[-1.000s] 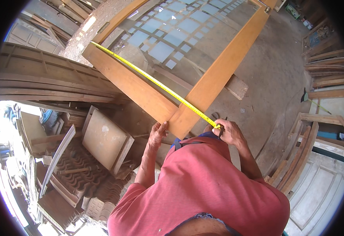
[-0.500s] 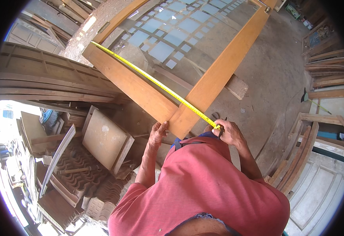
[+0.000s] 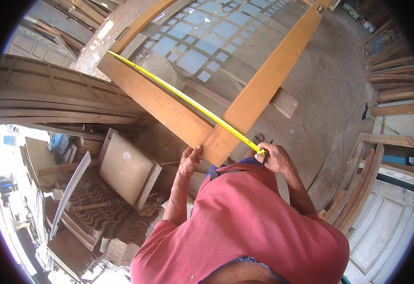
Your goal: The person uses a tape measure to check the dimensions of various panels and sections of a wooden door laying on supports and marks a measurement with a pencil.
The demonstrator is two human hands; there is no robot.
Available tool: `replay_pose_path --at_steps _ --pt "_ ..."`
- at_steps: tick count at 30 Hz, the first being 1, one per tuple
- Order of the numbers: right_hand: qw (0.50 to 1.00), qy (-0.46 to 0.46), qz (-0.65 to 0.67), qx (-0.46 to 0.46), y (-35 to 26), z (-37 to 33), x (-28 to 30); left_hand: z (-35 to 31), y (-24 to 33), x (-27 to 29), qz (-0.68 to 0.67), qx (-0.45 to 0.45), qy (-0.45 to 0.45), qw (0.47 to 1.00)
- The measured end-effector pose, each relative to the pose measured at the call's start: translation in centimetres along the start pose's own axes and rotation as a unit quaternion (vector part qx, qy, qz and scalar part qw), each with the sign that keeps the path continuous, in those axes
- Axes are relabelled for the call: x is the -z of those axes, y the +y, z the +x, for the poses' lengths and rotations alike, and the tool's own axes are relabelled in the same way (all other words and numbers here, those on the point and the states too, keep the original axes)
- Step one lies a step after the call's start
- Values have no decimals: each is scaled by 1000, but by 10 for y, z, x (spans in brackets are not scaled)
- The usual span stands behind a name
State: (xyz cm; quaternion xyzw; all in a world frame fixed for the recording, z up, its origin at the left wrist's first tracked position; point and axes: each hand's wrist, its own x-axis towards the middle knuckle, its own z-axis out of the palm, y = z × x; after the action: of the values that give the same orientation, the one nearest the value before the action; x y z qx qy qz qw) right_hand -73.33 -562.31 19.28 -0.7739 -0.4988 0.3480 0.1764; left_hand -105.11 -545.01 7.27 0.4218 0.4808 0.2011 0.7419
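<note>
A wooden door frame with a glass panel (image 3: 192, 59) of frosted squares lies in front of me. Across its near end stretches the yellow blade of a tape measure (image 3: 184, 96), from the far left corner to my right hand. My right hand (image 3: 274, 157) is closed round the dark tape case, just past the frame's right side piece (image 3: 268, 85). With bent fingers, my left hand (image 3: 189, 160) grips the edge of the wooden frame (image 3: 157, 104) close to its near corner; its thumb rests on top.
A wooden block (image 3: 284, 103) sits under the frame's right side. To the left are stacked panels (image 3: 69, 90), a pale board (image 3: 125, 163) and wavy roof tiles (image 3: 91, 201). Planks (image 3: 358, 189) and a white panelled door (image 3: 384, 232) lie at right.
Almost nothing differs; the view has shifted slightly. Both hands keep their grip, and the tape stays stretched across the frame.
</note>
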Motion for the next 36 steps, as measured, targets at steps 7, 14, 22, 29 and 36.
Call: replay_pose_path --at_steps 7,14,22,29,36 --pt "1000 10 18 -4 4 -1 -2 -3 9 -7 22 12 13 1000" --pt "995 -4 80 60 8 17 -14 -1 13 -2 2 32 -7 999" --pt "996 0 73 57 -4 43 -13 4 20 1 -20 9 -37 999" --pt "995 47 76 54 -15 55 4 6 4 -13 -78 -37 -22 996" --pt "988 90 94 78 -10 91 39 -1 8 -34 -99 -99 37 989"
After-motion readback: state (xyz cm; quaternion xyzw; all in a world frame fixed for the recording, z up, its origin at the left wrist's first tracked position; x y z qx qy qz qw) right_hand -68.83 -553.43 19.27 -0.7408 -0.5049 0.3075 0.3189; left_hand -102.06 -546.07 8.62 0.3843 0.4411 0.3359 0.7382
